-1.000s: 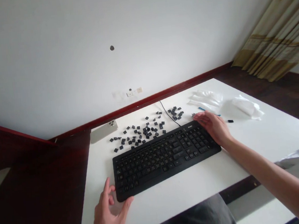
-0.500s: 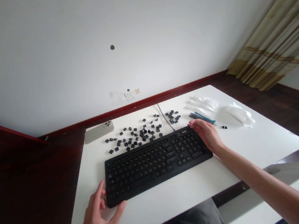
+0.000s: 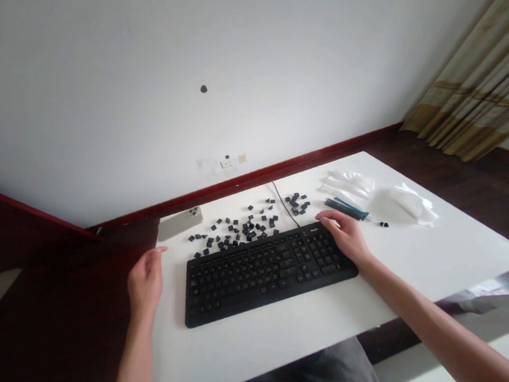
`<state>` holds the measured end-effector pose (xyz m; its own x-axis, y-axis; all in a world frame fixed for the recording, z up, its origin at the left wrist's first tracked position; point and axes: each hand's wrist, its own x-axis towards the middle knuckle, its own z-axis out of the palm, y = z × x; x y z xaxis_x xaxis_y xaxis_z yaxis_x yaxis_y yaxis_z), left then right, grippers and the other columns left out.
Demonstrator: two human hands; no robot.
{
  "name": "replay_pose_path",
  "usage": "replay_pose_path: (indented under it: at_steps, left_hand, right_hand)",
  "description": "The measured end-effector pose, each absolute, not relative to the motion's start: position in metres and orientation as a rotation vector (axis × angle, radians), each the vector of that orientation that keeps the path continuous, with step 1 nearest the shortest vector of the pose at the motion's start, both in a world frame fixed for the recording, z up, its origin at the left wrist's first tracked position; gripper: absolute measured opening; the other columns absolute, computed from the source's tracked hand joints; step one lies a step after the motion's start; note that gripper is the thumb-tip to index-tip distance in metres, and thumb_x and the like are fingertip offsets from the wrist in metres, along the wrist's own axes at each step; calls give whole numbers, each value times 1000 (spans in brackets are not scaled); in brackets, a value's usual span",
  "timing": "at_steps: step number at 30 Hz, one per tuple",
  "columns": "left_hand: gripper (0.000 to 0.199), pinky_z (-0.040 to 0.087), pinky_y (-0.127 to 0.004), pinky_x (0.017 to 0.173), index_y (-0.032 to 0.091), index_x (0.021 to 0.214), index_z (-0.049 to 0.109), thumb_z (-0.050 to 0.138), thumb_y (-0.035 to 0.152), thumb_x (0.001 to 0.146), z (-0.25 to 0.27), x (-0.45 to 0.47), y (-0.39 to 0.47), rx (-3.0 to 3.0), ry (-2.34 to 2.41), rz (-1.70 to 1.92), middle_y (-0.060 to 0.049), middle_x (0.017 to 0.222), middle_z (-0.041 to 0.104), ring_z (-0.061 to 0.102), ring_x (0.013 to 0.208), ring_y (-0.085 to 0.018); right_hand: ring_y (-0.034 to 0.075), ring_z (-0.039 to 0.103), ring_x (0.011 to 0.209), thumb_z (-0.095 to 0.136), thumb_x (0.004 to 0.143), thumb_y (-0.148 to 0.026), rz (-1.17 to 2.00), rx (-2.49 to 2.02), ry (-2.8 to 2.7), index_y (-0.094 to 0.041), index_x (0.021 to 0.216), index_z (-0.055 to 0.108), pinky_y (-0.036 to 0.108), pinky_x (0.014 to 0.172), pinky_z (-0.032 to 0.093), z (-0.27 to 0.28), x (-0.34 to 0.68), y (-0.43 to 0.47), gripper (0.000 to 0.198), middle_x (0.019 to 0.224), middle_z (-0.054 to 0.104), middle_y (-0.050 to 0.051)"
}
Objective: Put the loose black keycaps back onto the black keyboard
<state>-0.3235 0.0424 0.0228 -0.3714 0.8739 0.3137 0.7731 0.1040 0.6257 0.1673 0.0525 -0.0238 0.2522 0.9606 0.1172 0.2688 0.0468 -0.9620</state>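
Observation:
A black keyboard (image 3: pixel 262 282) lies flat on the white table, with gaps where the key bases show bare. My right hand (image 3: pixel 344 233) wraps its back right corner, fingers along the back edge and thumb over the top. Off the keyboard's left side, my left hand (image 3: pixel 145 281) hovers by the table's left edge and holds nothing. Its index finger stretches toward the phone while its other fingers are partly curled. Loose black keycaps (image 3: pixel 249 233) are scattered behind the keyboard, the nearest ones close to its back edge. A smaller group of keycaps (image 3: pixel 297 202) sits right of the cable.
A phone (image 3: pixel 179 222) lies at the back left. The keyboard's cable (image 3: pixel 285 203) runs over the far edge. Blue and black slim tools (image 3: pixel 347 208) rest at right, beside crumpled clear plastic bags (image 3: pixel 401 205) and a small black piece (image 3: pixel 384 224).
My left hand has let go of the keyboard's front left corner and moved up and left. The keyboard's left end has shifted away from me, nearer the keycaps. The view has tilted slightly.

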Motion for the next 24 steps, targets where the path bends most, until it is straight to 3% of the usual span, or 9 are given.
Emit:
replay_pose_path:
  at_steps: [4, 8, 13, 24]
  left_hand:
    - [48, 48, -27, 66, 18, 85, 81, 54, 57, 97, 12, -309, 50, 1610, 2209, 1052, -6, 77, 76, 66, 69, -21]
    - [45, 51, -28, 78, 21, 97, 84, 54, 55, 100, -10, -294, 23, 1613, 2087, 1070, -8, 94, 82, 74, 87, -25]
    - [42, 43, -27, 69, 22, 101, 84, 55, 53, 100, -19, -293, 14, 1663, 2146, 975, -4, 70, 71, 63, 65, -19]
    - [45, 36, -28, 65, 22, 92, 80, 50, 54, 102, -17, -294, 19, 1635, 2117, 866, 0, 57, 52, 50, 56, -16]
  right_hand:
    - [33, 71, 112, 68, 94, -58, 773, -1458, -1309, -26, 98, 79, 49, 99, 56, -23, 171, 54, 34, 112, 79, 8]
    - [36, 73, 109, 69, 92, -60, 753, -1502, -1296, -28, 97, 81, 54, 103, 54, -27, 176, 56, 34, 110, 82, 7]
    - [38, 72, 113, 72, 89, -59, 710, -1541, -1305, -29, 97, 83, 57, 109, 51, -30, 176, 56, 33, 113, 82, 7]
    - [38, 72, 114, 72, 90, -57, 691, -1554, -1280, -30, 94, 84, 57, 113, 47, -25, 174, 54, 30, 112, 83, 6]
